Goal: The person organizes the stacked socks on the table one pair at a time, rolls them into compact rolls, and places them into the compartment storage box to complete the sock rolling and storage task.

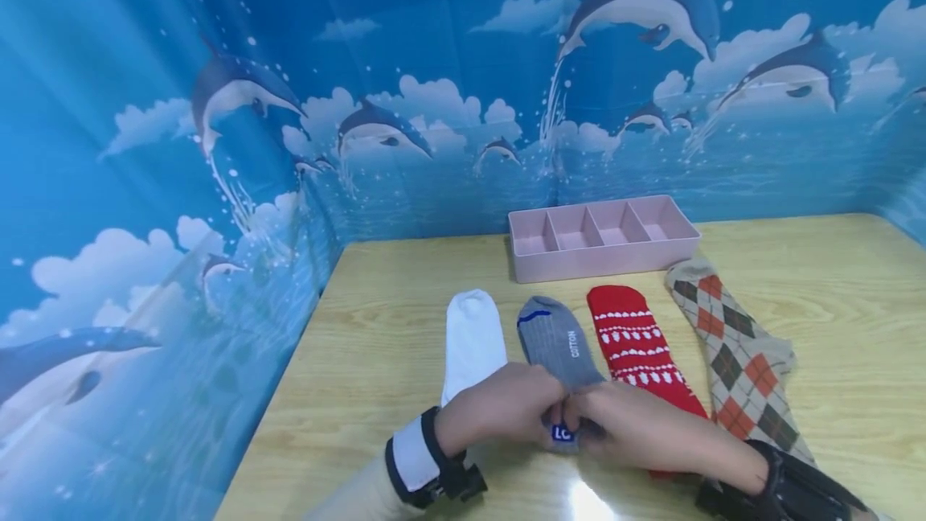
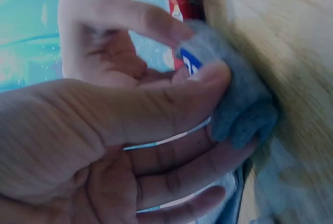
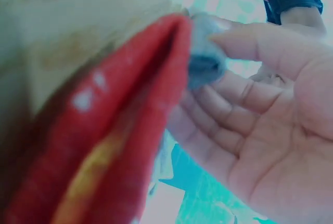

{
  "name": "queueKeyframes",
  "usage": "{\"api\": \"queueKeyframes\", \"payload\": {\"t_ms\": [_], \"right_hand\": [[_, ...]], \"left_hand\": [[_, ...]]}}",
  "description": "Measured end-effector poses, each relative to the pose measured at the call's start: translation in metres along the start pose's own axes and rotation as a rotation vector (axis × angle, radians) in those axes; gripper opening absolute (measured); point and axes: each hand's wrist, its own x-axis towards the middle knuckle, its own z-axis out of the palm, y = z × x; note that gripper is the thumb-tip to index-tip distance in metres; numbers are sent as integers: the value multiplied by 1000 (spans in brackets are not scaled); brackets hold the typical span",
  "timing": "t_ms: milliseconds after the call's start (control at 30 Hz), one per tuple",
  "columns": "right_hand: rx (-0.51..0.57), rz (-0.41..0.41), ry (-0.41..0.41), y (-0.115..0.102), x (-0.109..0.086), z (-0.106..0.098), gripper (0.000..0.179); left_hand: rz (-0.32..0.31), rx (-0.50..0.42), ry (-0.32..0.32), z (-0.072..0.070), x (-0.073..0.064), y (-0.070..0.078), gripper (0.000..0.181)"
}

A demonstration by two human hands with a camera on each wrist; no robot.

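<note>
four kinds of sock are lying side by side on one wood-grain worktop (image 1: 383,320): one white sock (image 1: 473,336), one grey ribbed sock (image 1: 553,344), one red sock (image 1: 637,344) with white patterned bands, and one argyle sock (image 1: 738,360). two hands are meeting at the near end of the grey ribbed sock, second from the left; the left hand (image 1: 506,402) is clamping it between thumb and fingers, and the right hand's (image 1: 640,424) grip is pinching it too. one blue label (image 1: 562,432) is showing between them. beyond the socks, one pink organizer (image 1: 608,261) with four compartments is standing before a dolphin-print curtain (image 1: 448,191).
</note>
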Motion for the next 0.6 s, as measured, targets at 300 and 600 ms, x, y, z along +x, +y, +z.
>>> {"api": "queueKeyframes", "payload": {"t_ms": [300,600], "right_hand": [[107,14,-27,2,-3,0,17],[-2,53,31,-1,-4,4,21]], "left_hand": [[-85,-36,-73,-4,1,0,16],[-95,-40,-73,-9,-1,1,15]]}}
